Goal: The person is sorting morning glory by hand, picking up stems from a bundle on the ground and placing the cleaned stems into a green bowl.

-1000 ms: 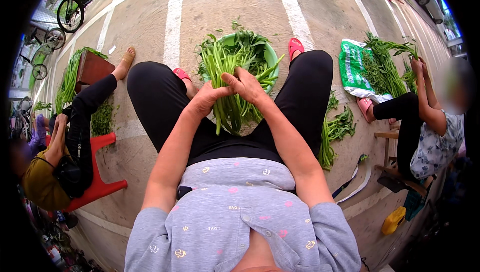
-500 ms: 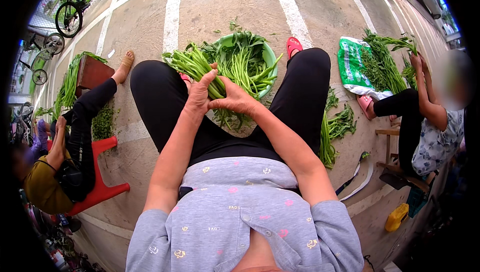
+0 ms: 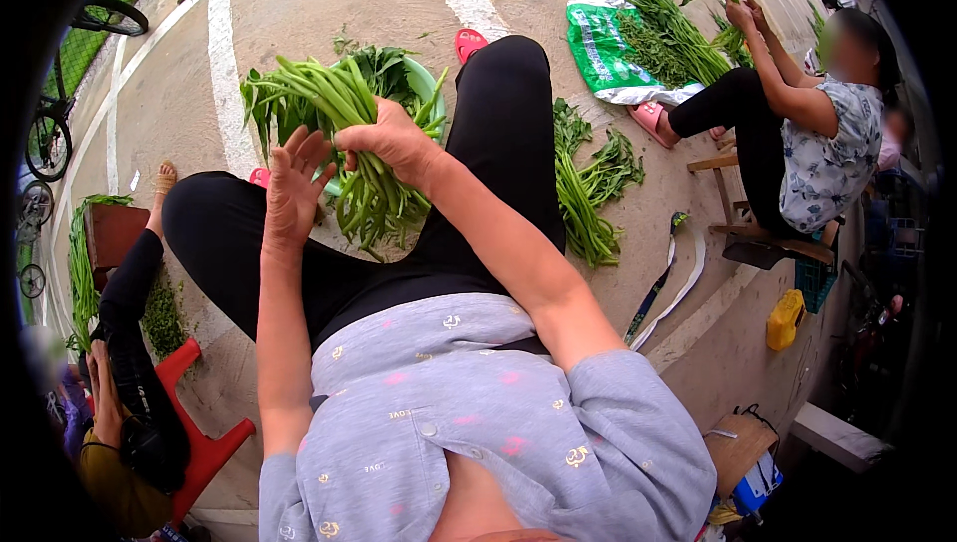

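My right hand (image 3: 391, 150) is closed around a thick bunch of leafy greens (image 3: 321, 88), long green stalks with leaves hanging at the far left end. The stalks' lower ends (image 3: 371, 208) come out below that hand, above my lap. Just left of the bunch, my left hand (image 3: 297, 186) is raised with its fingers apart and holds nothing. Behind the bunch stands a light green basin (image 3: 439, 99) with more greens in it, partly hidden by the held stalks and my right hand.
Loose greens (image 3: 588, 205) lie on the concrete right of my knee, near a lanyard strap (image 3: 655, 288). At the right, a seated person (image 3: 847, 133) handles greens beside a green-and-white sack (image 3: 595, 48). Another person sits at the left by a red stool (image 3: 207, 447).
My view has turned to the right. My left hand has come off the bunch and opened; my right hand now grips the bunch alone.
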### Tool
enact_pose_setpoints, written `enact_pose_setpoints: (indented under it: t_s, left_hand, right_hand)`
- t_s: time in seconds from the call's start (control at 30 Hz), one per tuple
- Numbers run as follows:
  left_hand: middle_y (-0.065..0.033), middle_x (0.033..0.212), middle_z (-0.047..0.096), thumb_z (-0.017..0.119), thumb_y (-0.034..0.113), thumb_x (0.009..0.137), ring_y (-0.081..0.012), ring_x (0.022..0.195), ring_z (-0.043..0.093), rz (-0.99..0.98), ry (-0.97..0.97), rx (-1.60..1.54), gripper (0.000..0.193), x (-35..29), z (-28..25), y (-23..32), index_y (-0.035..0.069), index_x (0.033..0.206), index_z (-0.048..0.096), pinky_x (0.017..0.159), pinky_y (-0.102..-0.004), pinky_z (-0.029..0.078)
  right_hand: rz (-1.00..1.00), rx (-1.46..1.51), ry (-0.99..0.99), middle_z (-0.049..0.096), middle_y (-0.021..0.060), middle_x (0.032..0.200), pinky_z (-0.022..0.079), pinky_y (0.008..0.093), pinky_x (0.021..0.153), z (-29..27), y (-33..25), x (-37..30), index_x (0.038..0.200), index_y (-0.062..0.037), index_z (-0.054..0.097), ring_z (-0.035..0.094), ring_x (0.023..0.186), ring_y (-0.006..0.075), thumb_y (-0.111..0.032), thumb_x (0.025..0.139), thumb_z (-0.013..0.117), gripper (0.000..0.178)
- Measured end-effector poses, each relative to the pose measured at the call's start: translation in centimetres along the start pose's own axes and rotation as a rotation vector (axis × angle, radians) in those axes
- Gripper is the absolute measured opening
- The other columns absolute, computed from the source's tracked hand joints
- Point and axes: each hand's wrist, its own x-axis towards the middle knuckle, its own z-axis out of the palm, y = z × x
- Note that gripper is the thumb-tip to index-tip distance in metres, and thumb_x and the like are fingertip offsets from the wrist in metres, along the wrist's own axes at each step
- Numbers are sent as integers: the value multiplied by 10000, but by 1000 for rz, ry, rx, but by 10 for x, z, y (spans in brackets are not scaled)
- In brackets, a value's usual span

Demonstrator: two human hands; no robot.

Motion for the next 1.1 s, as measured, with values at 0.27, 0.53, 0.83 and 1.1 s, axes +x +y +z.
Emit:
enact_pose_setpoints:
  t_s: [0.27,0.53,0.83,1.1]
  left_hand:
    - [-55,1154,519,556,426,870,-186,1057,505,-53,153,-9,533,1,-11,-3,90,1266,436,911,-342,400]
    - [-42,1152,544,552,360,888,-171,1020,541,-109,105,18,484,6,-12,-8,87,1272,442,867,-311,455]
    - [-40,1122,560,562,309,887,-161,989,559,-170,104,107,447,6,-11,-11,99,1265,448,827,-298,475]
    - [-44,1092,563,593,239,874,-160,961,567,-209,146,156,412,3,-6,-11,94,1238,468,821,-297,464]
  right_hand:
    - [-277,263,107,571,65,746,477,287,624,-94,-157,-18,913,-2,551,555,633,129,-78,766,656,196]
    - [-379,14,440,591,85,744,469,295,586,-235,-284,-125,823,-14,580,563,612,161,-64,746,668,126]
    - [235,-844,1502,586,104,607,427,314,446,-396,-62,-209,588,47,548,537,462,174,-81,565,674,181]
    - [866,-819,1388,633,135,735,495,361,589,-346,105,-234,743,0,609,607,609,229,-140,569,710,245]
